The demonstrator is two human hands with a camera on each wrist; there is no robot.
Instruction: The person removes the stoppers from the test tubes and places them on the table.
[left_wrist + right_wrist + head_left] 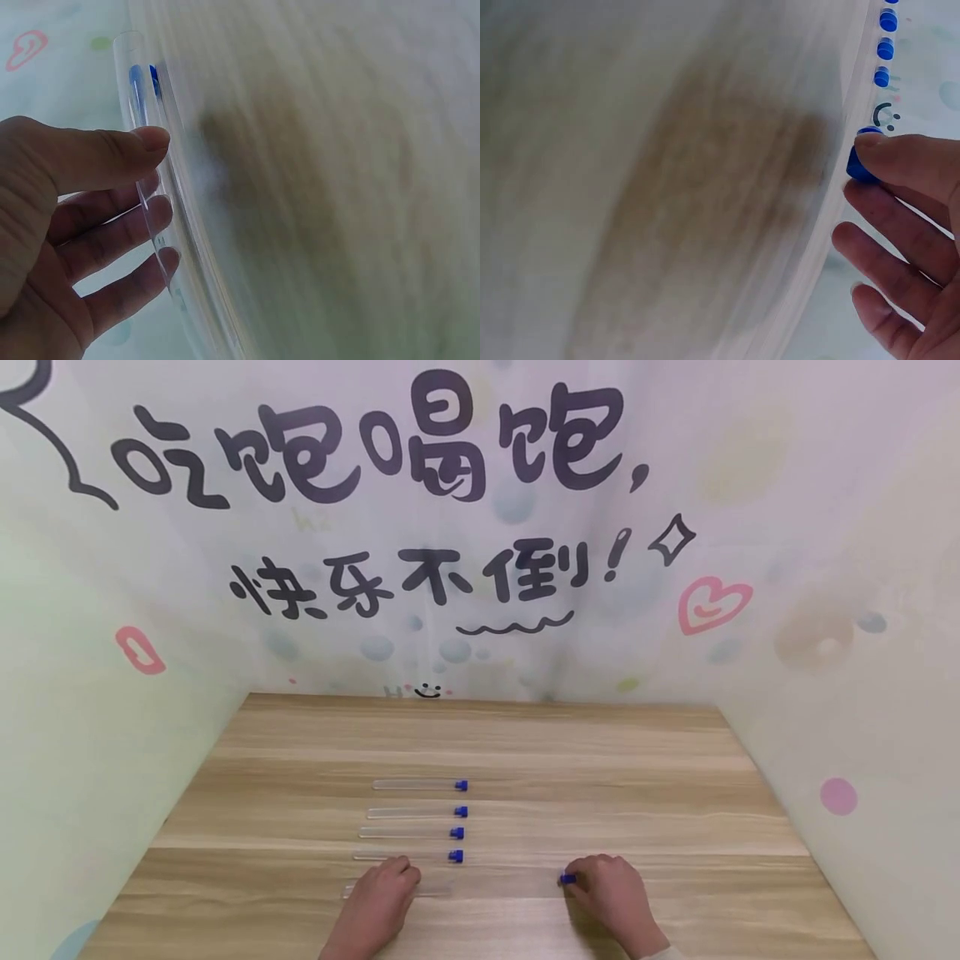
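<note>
In the head view, my left hand [378, 897] grips a clear test tube [433, 890] low over the front of the table. The left wrist view shows thumb and fingers pinching this tube [127, 49], whose near-top end has no cap in it. To the right, apart from the tube, my right hand [617, 893] pinches a small blue cap [567, 879] between thumb and index finger. In the right wrist view the other fingers spread away from the cap [861, 166]. Beyond the left hand, several clear tubes [412, 813] lie in a column, each with a blue cap [460, 812] at its right end.
The wood-grain table [615, 760] runs back to a printed wall cloth [480, 668] with dark lettering. Similar cloth stands at both sides of the table. Several blue caps [886, 49] show at the top right of the right wrist view.
</note>
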